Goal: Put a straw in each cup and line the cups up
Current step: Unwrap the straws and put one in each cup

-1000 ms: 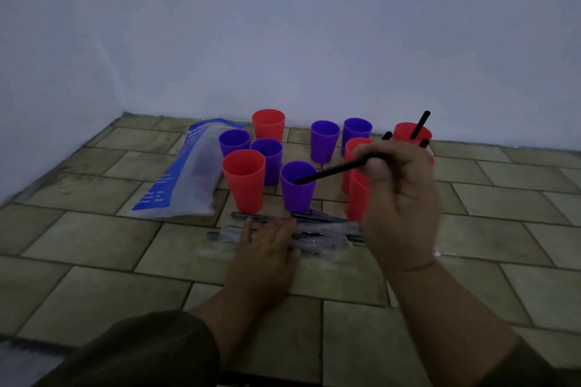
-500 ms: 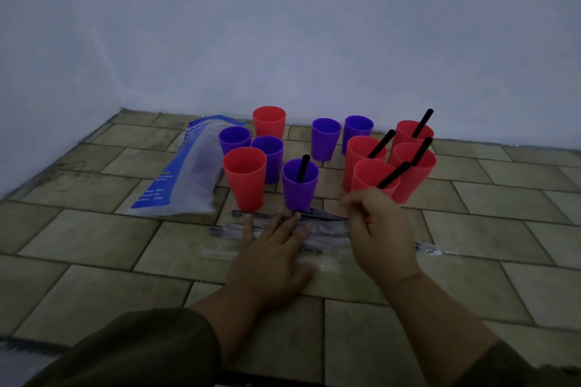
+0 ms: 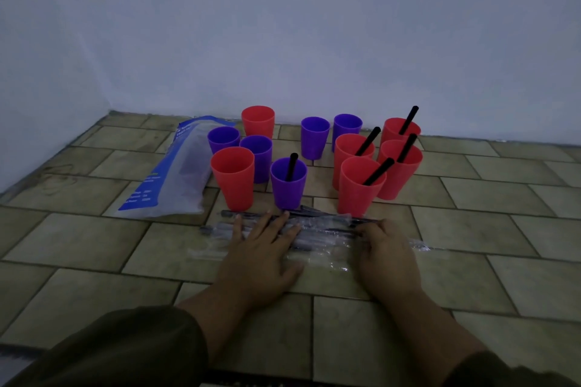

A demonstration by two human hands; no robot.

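Several red and purple cups stand in a loose cluster on the tiled floor. Black straws stick out of the four red cups at the right, among them the front red cup [image 3: 356,190], and out of the front purple cup [image 3: 287,188]. The front left red cup [image 3: 233,181] and the cups behind it hold no straw. A clear wrapper of black straws [image 3: 323,237] lies in front of the cups. My left hand [image 3: 261,250] lies flat on its left part, fingers spread. My right hand [image 3: 388,256] rests on its right part with fingers curled over the straws; the fingertips are hidden.
A blue and clear plastic bag [image 3: 176,179] lies on the floor left of the cups. A pale wall [image 3: 283,41] rises right behind the cups and along the left side. Tiled floor [image 3: 503,229] extends to the right and toward me.
My right hand dropped the black straw into the front purple cup, let go, and came down onto the right part of the straw wrapper. My left hand stayed on the wrapper.
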